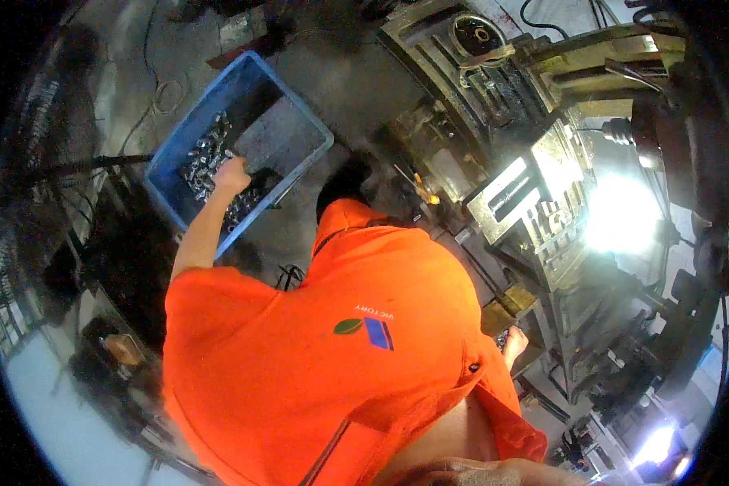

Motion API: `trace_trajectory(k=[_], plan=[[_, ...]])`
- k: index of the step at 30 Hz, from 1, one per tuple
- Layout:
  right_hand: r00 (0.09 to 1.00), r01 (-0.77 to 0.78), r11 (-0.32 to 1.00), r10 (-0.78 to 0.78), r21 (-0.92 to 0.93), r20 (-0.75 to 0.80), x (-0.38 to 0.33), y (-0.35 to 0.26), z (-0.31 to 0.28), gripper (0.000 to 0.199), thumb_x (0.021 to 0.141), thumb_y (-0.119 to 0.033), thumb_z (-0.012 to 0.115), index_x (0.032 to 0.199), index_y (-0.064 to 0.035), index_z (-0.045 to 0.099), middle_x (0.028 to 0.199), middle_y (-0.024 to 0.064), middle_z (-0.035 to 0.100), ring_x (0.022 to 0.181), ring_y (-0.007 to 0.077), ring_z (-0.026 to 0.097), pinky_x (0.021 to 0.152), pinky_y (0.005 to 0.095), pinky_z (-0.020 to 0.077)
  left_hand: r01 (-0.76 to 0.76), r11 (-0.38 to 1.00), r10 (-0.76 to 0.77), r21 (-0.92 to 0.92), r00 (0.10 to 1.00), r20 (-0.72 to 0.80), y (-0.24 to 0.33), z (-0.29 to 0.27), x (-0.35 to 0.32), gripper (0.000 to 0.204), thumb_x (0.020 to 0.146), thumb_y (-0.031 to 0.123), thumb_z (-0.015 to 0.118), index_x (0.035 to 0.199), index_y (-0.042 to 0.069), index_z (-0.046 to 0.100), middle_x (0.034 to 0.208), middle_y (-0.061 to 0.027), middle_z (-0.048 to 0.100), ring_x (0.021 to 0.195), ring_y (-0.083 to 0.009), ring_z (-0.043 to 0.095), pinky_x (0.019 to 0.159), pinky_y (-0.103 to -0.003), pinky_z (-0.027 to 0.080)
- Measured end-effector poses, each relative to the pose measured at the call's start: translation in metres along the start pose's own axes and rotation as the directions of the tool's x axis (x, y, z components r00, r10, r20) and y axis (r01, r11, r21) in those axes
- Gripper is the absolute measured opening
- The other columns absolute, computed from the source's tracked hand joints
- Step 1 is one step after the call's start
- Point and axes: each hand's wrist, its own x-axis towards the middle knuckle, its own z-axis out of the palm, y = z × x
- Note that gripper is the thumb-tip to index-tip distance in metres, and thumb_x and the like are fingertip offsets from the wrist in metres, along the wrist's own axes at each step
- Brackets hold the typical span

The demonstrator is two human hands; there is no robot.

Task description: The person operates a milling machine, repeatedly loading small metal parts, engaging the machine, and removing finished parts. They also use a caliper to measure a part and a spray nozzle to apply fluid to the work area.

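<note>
My left hand (232, 174) reaches down into a blue plastic bin (305, 121) on the floor. Its fingers are curled closed over a heap of small, shiny metal cylindrical pieces (208, 154). Whatever lies inside those fingers is too small and hidden to make out. The pieces lie along the bin's left side and near edge, while its bare bottom shows at the right. Far to the right, my right hand (513, 344) rests low beside the machine, below a yellowish block (512, 301). My orange sleeve and the angle hide most of its fingers.
A metal machine with a slotted table (506, 194) stands on the right, beside a glaring lamp (621, 215). A yellow-handled tool (426, 191) lies near its base. Left of the bin, a thin cable (148, 113) loops across the floor.
</note>
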Motion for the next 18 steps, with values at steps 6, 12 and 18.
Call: trace_trajectory(k=[6,12,18], plan=[[0.995,0.053,0.993,-0.044,0.102,-0.09,-0.013,-0.021,-0.01,0.026,0.066,-0.009,0.06,0.087,0.0046,0.067,0.08,0.0118,0.067,0.07,0.0184,0.059,0.066,0.028,0.0454,-0.209,0.914,0.156,0.349,0.972,0.174,0.0,0.003,-0.021,0.031,0.068,0.011,0.062,0.099,0.005,0.062,0.108,-0.0163,0.058,0.099,-0.031,0.058,0.08,-0.041,0.049],[0.973,0.215,0.975,-0.209,0.054,-0.094,-0.024,-0.092,-0.028,0.03,0.068,-0.008,0.058,0.093,0.0061,0.064,0.082,0.0117,0.065,0.074,0.0175,0.058,0.07,0.0272,0.0454,-0.336,0.789,0.233,0.515,0.938,0.256,-0.001,0.018,-0.006,0.034,0.059,0.017,0.075,0.088,0.003,0.065,0.096,-0.0151,0.064,0.089,-0.0293,0.062,0.073,-0.039,0.052],[0.953,0.276,0.961,-0.27,0.029,-0.138,-0.037,-0.093,-0.022,0.034,0.066,-0.004,0.06,0.099,0.0056,0.062,0.093,0.0129,0.065,0.084,0.0194,0.061,0.078,0.0294,0.0468,-0.173,0.864,0.129,0.473,0.984,0.125,0.014,-0.007,-0.023,0.037,0.062,0.023,0.069,0.093,0.006,0.064,0.092,-0.0145,0.064,0.09,-0.0294,0.062,0.076,-0.04,0.049]])
